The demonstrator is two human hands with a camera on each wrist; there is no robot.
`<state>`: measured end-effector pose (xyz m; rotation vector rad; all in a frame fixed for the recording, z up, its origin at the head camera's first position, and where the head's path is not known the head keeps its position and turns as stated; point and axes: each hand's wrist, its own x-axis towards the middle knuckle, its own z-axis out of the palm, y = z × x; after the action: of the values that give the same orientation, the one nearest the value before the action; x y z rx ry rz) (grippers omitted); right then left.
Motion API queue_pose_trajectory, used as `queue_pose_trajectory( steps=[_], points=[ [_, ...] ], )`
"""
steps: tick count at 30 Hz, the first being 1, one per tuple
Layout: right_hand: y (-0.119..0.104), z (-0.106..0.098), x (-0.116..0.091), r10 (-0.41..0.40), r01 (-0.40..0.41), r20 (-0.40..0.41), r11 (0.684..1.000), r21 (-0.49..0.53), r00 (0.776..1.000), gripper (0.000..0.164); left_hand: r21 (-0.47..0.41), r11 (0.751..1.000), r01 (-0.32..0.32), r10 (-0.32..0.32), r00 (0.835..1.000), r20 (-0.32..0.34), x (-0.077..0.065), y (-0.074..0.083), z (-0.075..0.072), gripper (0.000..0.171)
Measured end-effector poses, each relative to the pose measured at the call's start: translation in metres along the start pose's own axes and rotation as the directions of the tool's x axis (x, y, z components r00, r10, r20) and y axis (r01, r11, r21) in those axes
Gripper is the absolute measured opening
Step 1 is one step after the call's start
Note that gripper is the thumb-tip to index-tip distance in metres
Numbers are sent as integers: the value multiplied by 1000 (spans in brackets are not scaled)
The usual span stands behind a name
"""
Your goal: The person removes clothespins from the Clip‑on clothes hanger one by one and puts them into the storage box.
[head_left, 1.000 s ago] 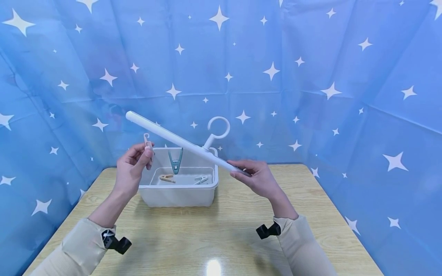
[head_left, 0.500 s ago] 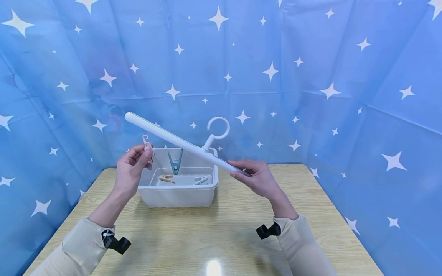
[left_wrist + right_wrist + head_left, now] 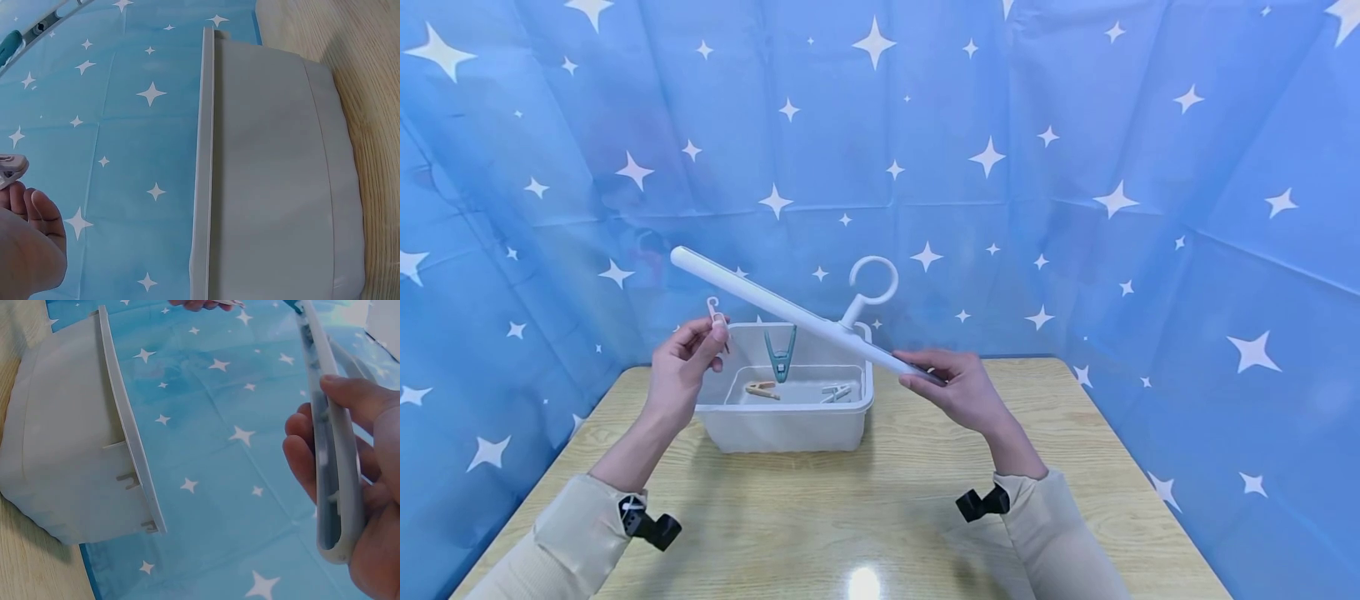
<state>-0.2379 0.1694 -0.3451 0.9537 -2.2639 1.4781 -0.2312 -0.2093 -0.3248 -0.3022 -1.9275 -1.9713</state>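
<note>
My left hand pinches a pale pink clothespin with a small hook on top, upright near the bin's left rim. In the left wrist view the clothespin shows at the left edge. A white bar-shaped hanger with a round hook slants down to the right in the air. Its lower right end is gripped by my right hand, thumb on one side and fingers on the other in the right wrist view. From the bar's underside hangs a teal clothespin, overlapping the bin in the head view.
A pale grey plastic bin stands on the wooden table below the hanger. Inside lie a tan clothespin and a pale grey-blue clothespin. A blue star-patterned cloth surrounds the table at the back and sides.
My left hand has drifted slightly left and down with the pink clothespin, which has turned a little. The right hand and hanger have hardly moved.
</note>
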Motion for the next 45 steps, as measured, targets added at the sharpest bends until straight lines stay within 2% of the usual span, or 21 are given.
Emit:
queue_pose_trajectory(
  steps=[12,16,23,27,34,45],
  points=[
    [-2,-1,0,11,-11,2,1000,-3,1000,33,70,996,54,-56,998,22,4,-4,-5,27],
    [-2,-1,0,19,-19,3,1000,-8,1000,33,122,990,66,-70,997,30,5,-5,-5,34],
    [-1,-1,1,13,-13,1,1000,-6,1000,32,153,985,82,-90,995,45,8,-7,-7,35],
    [-1,-1,0,6,-6,-1,1000,-8,1000,32,208,972,106,-118,992,45,10,-10,-10,43],
    [-1,0,0,4,-4,7,1000,2,1000,32,314,932,180,-206,977,52,12,-16,-14,65],
    [0,0,-1,7,-7,10,1000,-4,1000,32,321,921,222,-255,965,64,13,-18,-16,69]
  ],
)
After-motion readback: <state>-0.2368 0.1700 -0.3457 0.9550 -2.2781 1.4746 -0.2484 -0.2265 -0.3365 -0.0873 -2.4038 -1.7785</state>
